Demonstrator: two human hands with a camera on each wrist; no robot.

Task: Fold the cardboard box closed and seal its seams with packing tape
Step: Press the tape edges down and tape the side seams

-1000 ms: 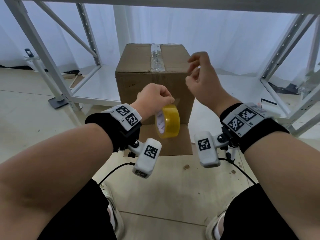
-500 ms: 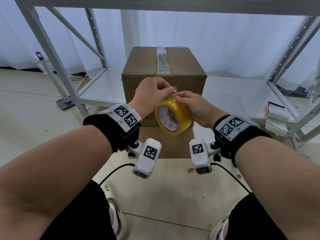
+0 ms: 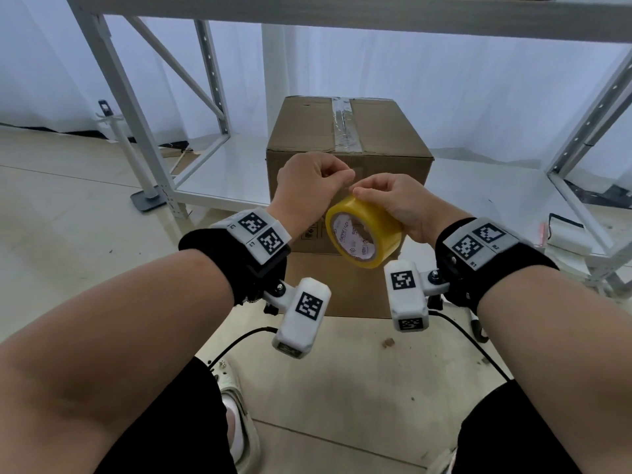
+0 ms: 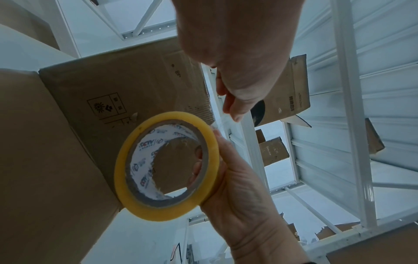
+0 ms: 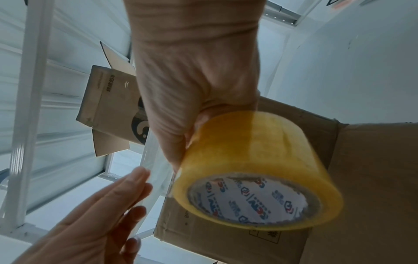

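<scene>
Gripping the tape roll at centre frame in your curled right hand, pinch its free end firmly with your left hand and pull steadily toward the box behind, so the strip won't twist.

soft even daylight | curtain backlight | wide-angle edge bending | right wrist view blurred
</scene>
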